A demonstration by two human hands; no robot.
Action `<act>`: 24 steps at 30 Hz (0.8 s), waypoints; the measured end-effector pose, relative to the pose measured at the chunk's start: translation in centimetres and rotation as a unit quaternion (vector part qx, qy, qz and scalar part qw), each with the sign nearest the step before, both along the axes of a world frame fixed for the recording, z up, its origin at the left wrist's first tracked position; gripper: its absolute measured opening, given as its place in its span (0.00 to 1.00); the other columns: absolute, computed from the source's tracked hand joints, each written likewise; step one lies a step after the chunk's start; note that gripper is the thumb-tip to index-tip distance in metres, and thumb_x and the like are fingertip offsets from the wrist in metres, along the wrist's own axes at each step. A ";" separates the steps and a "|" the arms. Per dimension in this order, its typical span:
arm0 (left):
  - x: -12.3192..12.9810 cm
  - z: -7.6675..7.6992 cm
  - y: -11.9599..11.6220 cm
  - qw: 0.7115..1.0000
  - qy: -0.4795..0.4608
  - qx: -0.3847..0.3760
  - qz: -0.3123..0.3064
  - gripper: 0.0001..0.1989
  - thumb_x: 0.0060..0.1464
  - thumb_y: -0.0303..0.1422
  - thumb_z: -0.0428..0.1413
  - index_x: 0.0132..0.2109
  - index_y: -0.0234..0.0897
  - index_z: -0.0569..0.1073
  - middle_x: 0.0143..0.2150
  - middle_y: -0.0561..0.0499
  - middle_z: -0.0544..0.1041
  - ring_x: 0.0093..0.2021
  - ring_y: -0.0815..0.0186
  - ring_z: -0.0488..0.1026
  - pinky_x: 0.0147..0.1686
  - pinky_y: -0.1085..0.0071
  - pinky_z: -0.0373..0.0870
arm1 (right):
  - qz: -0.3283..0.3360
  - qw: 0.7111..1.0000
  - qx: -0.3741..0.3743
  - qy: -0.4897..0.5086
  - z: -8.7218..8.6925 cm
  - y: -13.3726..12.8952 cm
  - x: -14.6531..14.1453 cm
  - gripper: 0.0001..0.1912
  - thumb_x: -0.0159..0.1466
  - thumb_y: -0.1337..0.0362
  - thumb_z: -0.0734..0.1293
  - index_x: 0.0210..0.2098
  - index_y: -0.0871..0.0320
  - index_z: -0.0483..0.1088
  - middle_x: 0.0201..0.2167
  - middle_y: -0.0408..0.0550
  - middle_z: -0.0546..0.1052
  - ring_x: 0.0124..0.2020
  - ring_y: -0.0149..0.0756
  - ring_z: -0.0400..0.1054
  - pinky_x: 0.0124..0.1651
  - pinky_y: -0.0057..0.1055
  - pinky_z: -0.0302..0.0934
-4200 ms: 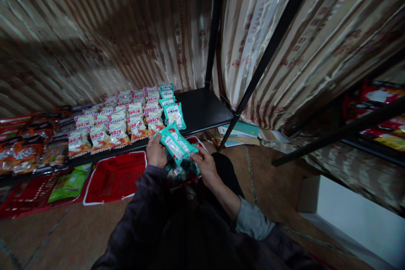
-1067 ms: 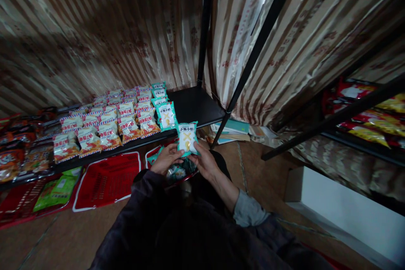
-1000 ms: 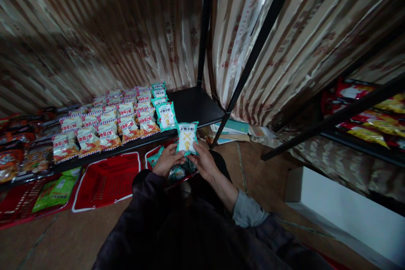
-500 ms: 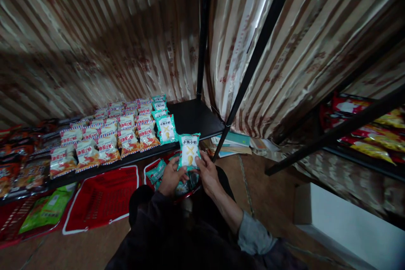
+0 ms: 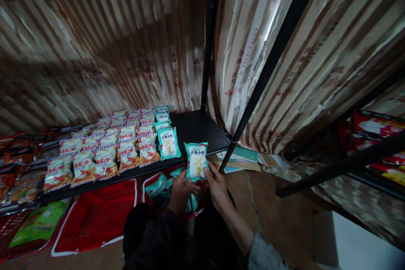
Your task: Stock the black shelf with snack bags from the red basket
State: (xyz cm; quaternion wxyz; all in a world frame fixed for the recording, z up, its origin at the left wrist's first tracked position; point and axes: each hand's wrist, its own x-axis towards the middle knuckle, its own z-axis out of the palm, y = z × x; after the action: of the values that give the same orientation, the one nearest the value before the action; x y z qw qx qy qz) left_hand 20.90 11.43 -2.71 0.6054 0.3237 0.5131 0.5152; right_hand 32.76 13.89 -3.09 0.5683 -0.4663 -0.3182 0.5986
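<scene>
A teal and white snack bag (image 5: 196, 162) is held upright between my two hands. My left hand (image 5: 181, 192) grips its lower left edge, and my right hand (image 5: 217, 183) has the thumb on its lower right front. Beneath them sits a red basket (image 5: 146, 196) with several teal bags (image 5: 157, 185) in it. To the left, a matching teal bag (image 5: 168, 142) stands at the front of a short row on the black shelf (image 5: 201, 130), beside rows of white and orange bags (image 5: 127, 154).
An empty-looking red basket (image 5: 95, 215) and a green packet (image 5: 41, 223) lie at lower left. Dark metal posts (image 5: 253, 101) rise near my right hand. Papers (image 5: 242, 156) lie on the floor by the shelf; a white box (image 5: 357, 240) is at lower right.
The view has shifted, so the shelf and baskets appear lower. The teal bag is still between both hands, and more of the bags in the basket show.
</scene>
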 end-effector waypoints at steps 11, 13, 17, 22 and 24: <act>0.6 -0.4 4.4 0.998 0.040 0.016 0.055 0.26 0.48 0.37 0.56 0.53 0.29 0.65 0.35 0.45 0.77 0.23 0.68 0.74 0.22 0.74 0.69 | -0.010 1.000 0.019 -0.018 0.5 4.3 -0.4 0.36 0.49 0.49 0.72 0.55 0.55 0.67 0.44 0.50 0.77 0.41 0.43 0.72 0.37 0.34 0.69; 0.6 0.2 5.5 0.997 0.051 0.015 0.064 0.22 0.50 0.34 0.55 0.52 0.30 0.66 0.34 0.46 0.77 0.23 0.68 0.75 0.22 0.75 0.69 | -0.004 0.999 0.029 -0.015 1.1 5.3 -0.6 0.36 0.50 0.48 0.71 0.55 0.55 0.67 0.45 0.50 0.77 0.43 0.43 0.72 0.40 0.35 0.69; 0.3 2.2 8.4 0.994 0.073 0.017 0.075 0.17 0.54 0.28 0.51 0.52 0.31 0.66 0.32 0.48 0.77 0.24 0.69 0.75 0.21 0.77 0.69 | 0.027 0.996 0.083 -0.037 2.2 8.4 -0.9 0.35 0.53 0.49 0.70 0.57 0.54 0.64 0.50 0.49 0.74 0.48 0.43 0.70 0.49 0.38 0.65; 0.1 5.1 13.3 0.987 0.114 0.026 0.110 0.16 0.58 0.24 0.46 0.52 0.29 0.65 0.32 0.46 0.77 0.27 0.69 0.76 0.25 0.77 0.71 | 0.020 0.982 0.152 -0.108 3.7 14.2 -1.7 0.34 0.51 0.51 0.71 0.55 0.57 0.66 0.51 0.49 0.74 0.50 0.42 0.68 0.55 0.39 0.60; 0.0 6.0 15.3 0.980 0.135 0.048 0.138 0.15 0.57 0.24 0.45 0.51 0.30 0.67 0.38 0.42 0.77 0.32 0.68 0.77 0.28 0.76 0.72 | 0.015 0.980 0.168 -0.108 4.5 16.6 -2.2 0.33 0.51 0.52 0.71 0.54 0.57 0.67 0.50 0.48 0.74 0.49 0.42 0.68 0.55 0.39 0.61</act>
State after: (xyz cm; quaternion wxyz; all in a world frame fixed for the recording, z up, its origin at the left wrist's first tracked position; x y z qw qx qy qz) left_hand 20.93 26.69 3.28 0.4375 0.3449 0.6047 0.5692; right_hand 30.57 30.53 1.41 0.5916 -0.4210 -0.4811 0.4912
